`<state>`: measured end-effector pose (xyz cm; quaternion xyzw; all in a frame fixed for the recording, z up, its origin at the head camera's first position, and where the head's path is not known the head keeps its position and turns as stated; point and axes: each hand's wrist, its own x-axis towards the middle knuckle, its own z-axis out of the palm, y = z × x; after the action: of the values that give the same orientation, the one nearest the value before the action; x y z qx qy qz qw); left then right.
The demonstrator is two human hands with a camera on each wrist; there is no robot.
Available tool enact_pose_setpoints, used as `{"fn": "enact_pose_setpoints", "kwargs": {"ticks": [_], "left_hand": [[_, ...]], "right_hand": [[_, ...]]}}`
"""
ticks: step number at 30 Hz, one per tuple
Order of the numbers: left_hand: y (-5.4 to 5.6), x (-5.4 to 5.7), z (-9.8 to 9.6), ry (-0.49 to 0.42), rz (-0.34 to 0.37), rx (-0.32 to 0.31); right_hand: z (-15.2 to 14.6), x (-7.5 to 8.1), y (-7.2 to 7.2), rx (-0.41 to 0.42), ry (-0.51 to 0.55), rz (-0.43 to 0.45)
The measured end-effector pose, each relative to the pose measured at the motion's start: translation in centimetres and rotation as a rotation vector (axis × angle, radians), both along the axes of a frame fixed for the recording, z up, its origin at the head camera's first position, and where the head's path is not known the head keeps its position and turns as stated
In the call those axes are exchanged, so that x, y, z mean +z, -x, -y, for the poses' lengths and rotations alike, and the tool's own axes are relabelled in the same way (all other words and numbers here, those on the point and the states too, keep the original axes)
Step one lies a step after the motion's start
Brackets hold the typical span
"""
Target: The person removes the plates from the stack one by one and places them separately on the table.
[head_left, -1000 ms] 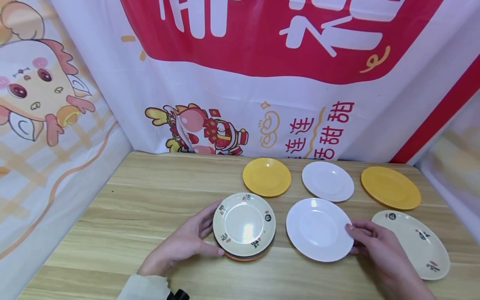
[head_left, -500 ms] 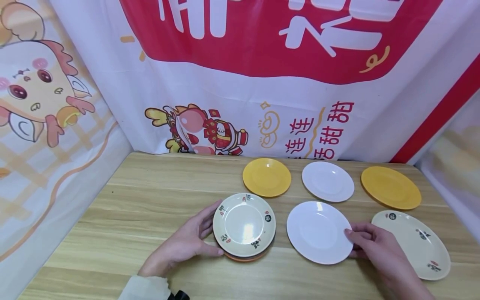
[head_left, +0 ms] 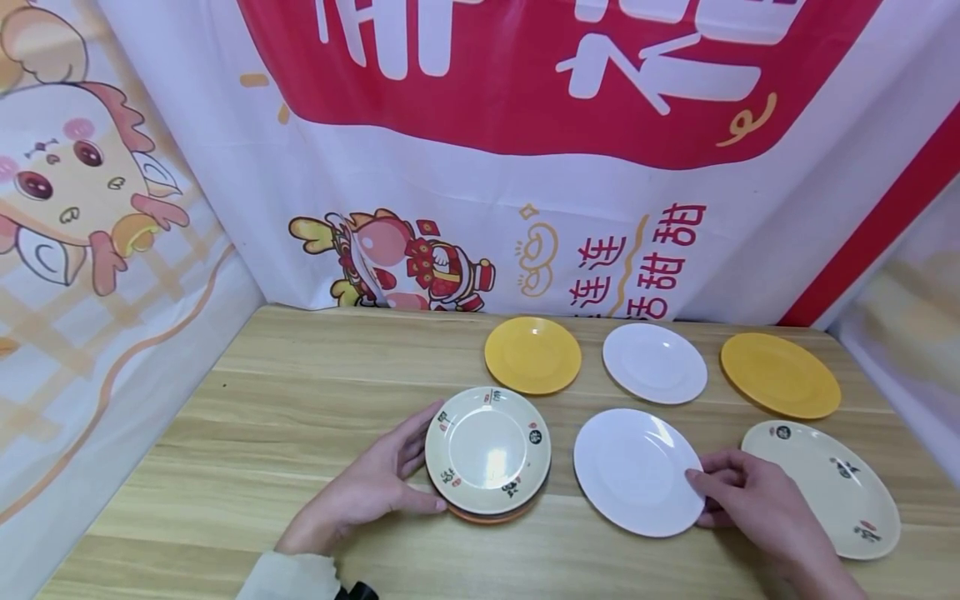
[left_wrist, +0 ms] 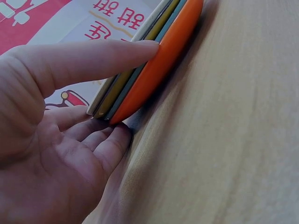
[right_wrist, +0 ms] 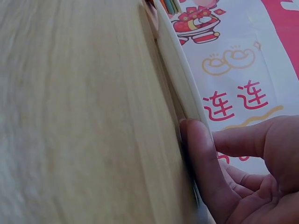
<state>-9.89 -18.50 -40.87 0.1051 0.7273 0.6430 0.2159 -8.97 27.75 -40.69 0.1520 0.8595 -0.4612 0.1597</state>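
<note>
My left hand (head_left: 378,483) cups the near-left side of a stack of plates (head_left: 487,450), thumb and fingers against the rims. On top is a cream plate with dark and red characters. In the left wrist view, an orange plate (left_wrist: 161,65) lies at the bottom, with green and olive rims above it. My right hand (head_left: 761,504) pinches the right rim of a round white plate (head_left: 637,472), thumb on top and fingers beneath. Seen edge-on in the right wrist view, the held white plate (right_wrist: 180,65) is close over the tabletop.
Along the back stand a small yellow plate (head_left: 532,355), another white plate (head_left: 655,363) and an oval yellow plate (head_left: 780,375). A cream oval plate (head_left: 832,492) lies beyond my right hand, partly covered by it. Printed cloth (head_left: 420,158) hangs behind the wooden table (head_left: 300,392).
The white plate in my right hand has shifted slightly toward me, widening the gap to the white plate behind it. My left hand and the stack have stayed put.
</note>
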Motion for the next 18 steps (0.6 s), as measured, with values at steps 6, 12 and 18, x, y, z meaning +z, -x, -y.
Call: {"fn": "enact_pose_setpoints", "kwargs": {"ticks": [6,12,18], "left_hand": [[-0.04,0.22,-0.04,0.015,0.009,0.009],[-0.04,0.21,-0.04,0.033,0.014,0.018],[-0.04,0.25,-0.06,0.045,0.016,0.022]], "right_hand": [[-0.13,0.21,-0.1,0.045,-0.138,-0.006],[-0.22,0.32,-0.17,0.048,-0.169,-0.015],[-0.47,0.25,-0.17,0.044,-0.176,-0.025]]}}
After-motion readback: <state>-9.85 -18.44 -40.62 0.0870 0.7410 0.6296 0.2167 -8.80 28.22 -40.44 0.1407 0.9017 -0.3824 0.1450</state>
